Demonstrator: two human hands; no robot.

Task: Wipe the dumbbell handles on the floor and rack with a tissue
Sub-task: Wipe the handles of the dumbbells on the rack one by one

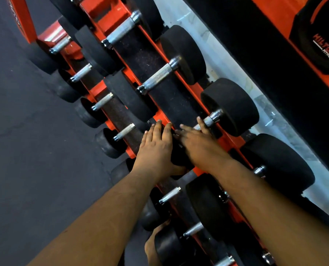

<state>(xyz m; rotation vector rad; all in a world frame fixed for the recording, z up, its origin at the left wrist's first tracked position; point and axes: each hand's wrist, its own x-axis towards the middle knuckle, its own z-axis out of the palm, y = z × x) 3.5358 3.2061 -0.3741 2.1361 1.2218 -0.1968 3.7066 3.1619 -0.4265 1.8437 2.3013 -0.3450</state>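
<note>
An orange rack (186,81) holds several black dumbbells with knurled steel handles on two tiers. My left hand (156,148) lies over the near head (179,156) of one upper-tier dumbbell, fingers on top and thumb wrapped under its edge. My right hand (196,143) lies palm down across that dumbbell's handle (209,120), fingers fairly straight, thumb against the steel. The far head (231,106) stands clear of both hands. No tissue shows; anything under the right palm is hidden.
More dumbbells sit on the upper tier (159,75) and the lower tier (124,130). Dark rubber floor (25,131) lies to the left. A pale strip (236,73) and a black-and-orange wall panel (275,54) run behind the rack. A bare foot (150,246) shows below.
</note>
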